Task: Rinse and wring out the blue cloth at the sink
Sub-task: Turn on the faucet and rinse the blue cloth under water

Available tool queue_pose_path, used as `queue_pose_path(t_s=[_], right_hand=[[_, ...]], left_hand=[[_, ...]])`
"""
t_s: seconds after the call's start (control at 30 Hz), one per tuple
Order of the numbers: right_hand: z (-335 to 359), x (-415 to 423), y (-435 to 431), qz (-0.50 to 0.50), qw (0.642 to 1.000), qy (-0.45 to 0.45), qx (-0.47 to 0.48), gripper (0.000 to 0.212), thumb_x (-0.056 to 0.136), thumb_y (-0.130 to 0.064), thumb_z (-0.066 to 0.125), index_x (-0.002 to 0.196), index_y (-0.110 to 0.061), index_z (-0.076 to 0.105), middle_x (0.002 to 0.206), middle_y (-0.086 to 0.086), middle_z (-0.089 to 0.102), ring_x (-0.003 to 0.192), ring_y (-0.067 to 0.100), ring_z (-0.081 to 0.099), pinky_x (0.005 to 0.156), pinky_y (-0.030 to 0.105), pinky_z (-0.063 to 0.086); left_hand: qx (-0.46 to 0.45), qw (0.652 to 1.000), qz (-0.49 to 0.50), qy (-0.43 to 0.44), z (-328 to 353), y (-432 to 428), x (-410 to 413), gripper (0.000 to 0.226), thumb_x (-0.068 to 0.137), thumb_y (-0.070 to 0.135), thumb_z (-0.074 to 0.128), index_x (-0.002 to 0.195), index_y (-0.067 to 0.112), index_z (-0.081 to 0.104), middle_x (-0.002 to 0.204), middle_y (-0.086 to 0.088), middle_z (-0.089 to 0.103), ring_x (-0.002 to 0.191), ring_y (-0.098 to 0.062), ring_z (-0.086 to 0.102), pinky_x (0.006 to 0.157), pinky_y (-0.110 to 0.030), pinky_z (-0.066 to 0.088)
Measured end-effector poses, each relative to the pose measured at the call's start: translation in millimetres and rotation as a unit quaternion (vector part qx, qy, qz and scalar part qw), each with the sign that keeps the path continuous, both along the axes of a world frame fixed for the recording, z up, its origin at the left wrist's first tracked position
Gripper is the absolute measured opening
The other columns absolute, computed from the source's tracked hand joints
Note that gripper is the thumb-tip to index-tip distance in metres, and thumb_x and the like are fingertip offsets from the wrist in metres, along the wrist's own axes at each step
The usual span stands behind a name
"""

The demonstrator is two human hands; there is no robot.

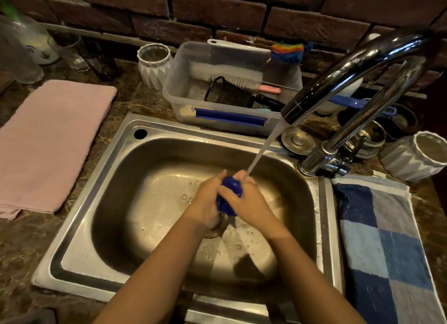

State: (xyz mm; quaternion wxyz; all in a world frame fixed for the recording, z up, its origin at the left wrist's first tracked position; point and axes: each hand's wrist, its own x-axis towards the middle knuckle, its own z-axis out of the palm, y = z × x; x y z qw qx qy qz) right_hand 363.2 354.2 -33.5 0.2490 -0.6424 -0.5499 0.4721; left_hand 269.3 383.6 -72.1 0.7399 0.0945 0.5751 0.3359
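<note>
Sink (pixel 79 227) steel, tap (pixel 338 77) running | brick wall (pixel 217 6) | left hand (pixel 205 198), right hand (pixel 251 202) grip blue cloth (pixel 231 184)

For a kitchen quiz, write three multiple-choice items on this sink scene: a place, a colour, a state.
1. Where lies the pink towel? A left of the sink B inside it C over the tap
2. The cloth being gripped is: A red B blue C white
3. The tap is: A running B off C covered
Key: A, it lies on the counter by the sink's left rim; B, blue shows between the left hand and right hand; A, a stream falls from the tap.
</note>
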Motion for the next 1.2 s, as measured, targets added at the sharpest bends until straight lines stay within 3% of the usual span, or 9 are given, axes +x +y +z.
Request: queue_pose_path(t_s=[0.13, 0.23, 0.4, 0.47, 0.67, 0.87, 0.97, 1.1, 1.2], right_hand=[[11.0, -20.8, 15.0, -0.082, 0.981, -0.174, 0.021, 0.038, 0.093, -0.053, 0.036, 0.098, -0.020, 0.054, 0.090, -0.004, 0.052, 0.089, 0.016, 0.055, 0.071, 0.028, 0.042], [5.5, -16.4, 35.9, -0.169, 0.980, -0.106, 0.004, 0.045, 0.095, -0.052, 0.029, 0.087, -0.016, 0.055, 0.069, -0.006, 0.049, 0.077, 0.018, 0.055, 0.062, 0.029, 0.040], [-6.2, -5.7, 19.3, -0.152, 0.981, -0.111, 0.053, 0.028, 0.098, -0.021, 0.033, 0.112, -0.006, 0.052, 0.106, 0.017, 0.059, 0.101, 0.034, 0.057, 0.086, 0.044, 0.048], [1.1, -12.3, 0.9, -0.159, 0.977, -0.123, 0.069, 0.030, 0.098, -0.033, 0.032, 0.110, -0.013, 0.051, 0.105, 0.009, 0.060, 0.096, 0.026, 0.060, 0.080, 0.038, 0.051], [29.3, -20.7, -0.1, -0.203, 0.961, -0.156, 0.103, 0.037, 0.095, -0.046, 0.034, 0.092, -0.019, 0.060, 0.084, -0.004, 0.059, 0.072, 0.011, 0.053, 0.061, 0.026, 0.040], [20.6, -3.5, 23.2, -0.272, 0.962, -0.020, 0.010, 0.036, 0.097, -0.040, 0.036, 0.066, -0.027, 0.049, 0.065, -0.006, 0.055, 0.071, 0.013, 0.060, 0.060, 0.023, 0.045], [20.8, -12.1, 8.9, -0.235, 0.971, -0.039, 0.015, 0.035, 0.097, -0.043, 0.033, 0.075, -0.024, 0.054, 0.069, -0.009, 0.055, 0.070, 0.010, 0.058, 0.059, 0.020, 0.045], [30.0, -33.0, -7.6, -0.177, 0.968, -0.158, 0.081, 0.046, 0.097, -0.046, 0.028, 0.087, -0.019, 0.064, 0.080, -0.001, 0.066, 0.074, 0.012, 0.061, 0.061, 0.023, 0.046], [31.9, -12.2, 18.5, -0.270, 0.962, -0.047, 0.011, 0.041, 0.097, -0.042, 0.035, 0.070, -0.020, 0.056, 0.067, -0.003, 0.059, 0.061, 0.007, 0.054, 0.054, 0.019, 0.040]], left_hand=[[0.018, 0.997, 0.058, -0.036, 1.5, -10.3, 17.9, 0.038, 0.093, 0.038, 0.046, 0.106, 0.007, 0.062, 0.089, -0.015, 0.066, 0.083, -0.022, 0.064, 0.067, -0.033, 0.051], [0.082, 0.993, 0.034, 0.075, 8.6, -12.1, 20.4, 0.024, 0.094, 0.028, 0.046, 0.082, 0.014, 0.061, 0.074, -0.008, 0.061, 0.071, -0.019, 0.060, 0.061, -0.030, 0.049], [0.185, 0.958, -0.018, 0.217, 39.2, -1.5, 17.4, 0.021, 0.093, 0.036, 0.050, 0.087, 0.017, 0.059, 0.092, -0.010, 0.063, 0.089, -0.025, 0.061, 0.086, -0.041, 0.050], [0.189, 0.956, -0.023, 0.225, 47.0, 5.7, 13.3, 0.025, 0.089, 0.036, 0.056, 0.082, 0.013, 0.060, 0.083, -0.010, 0.062, 0.083, -0.025, 0.060, 0.084, -0.042, 0.049], [0.136, 0.985, -0.027, 0.105, 50.1, -4.4, 26.1, 0.027, 0.094, 0.024, 0.048, 0.074, 0.011, 0.060, 0.065, -0.008, 0.056, 0.065, -0.019, 0.056, 0.064, -0.032, 0.046], [0.193, 0.954, -0.038, 0.227, 48.2, -6.2, 27.1, 0.023, 0.097, 0.023, 0.043, 0.089, 0.013, 0.062, 0.086, -0.010, 0.064, 0.080, -0.020, 0.060, 0.071, -0.030, 0.048], [0.174, 0.964, -0.035, 0.195, 52.2, 0.0, 19.5, 0.023, 0.095, 0.028, 0.049, 0.090, 0.012, 0.065, 0.087, -0.013, 0.066, 0.084, -0.025, 0.062, 0.081, -0.040, 0.049], [0.099, 0.992, -0.019, 0.073, 54.5, 1.7, 11.8, 0.031, 0.092, 0.031, 0.052, 0.071, 0.010, 0.062, 0.050, -0.002, 0.060, 0.060, -0.019, 0.057, 0.062, -0.033, 0.046], [0.097, 0.991, 0.004, 0.089, 56.1, -8.1, 27.9, 0.026, 0.094, 0.020, 0.047, 0.072, 0.013, 0.058, 0.060, -0.005, 0.055, 0.059, -0.018, 0.054, 0.059, -0.030, 0.045]])
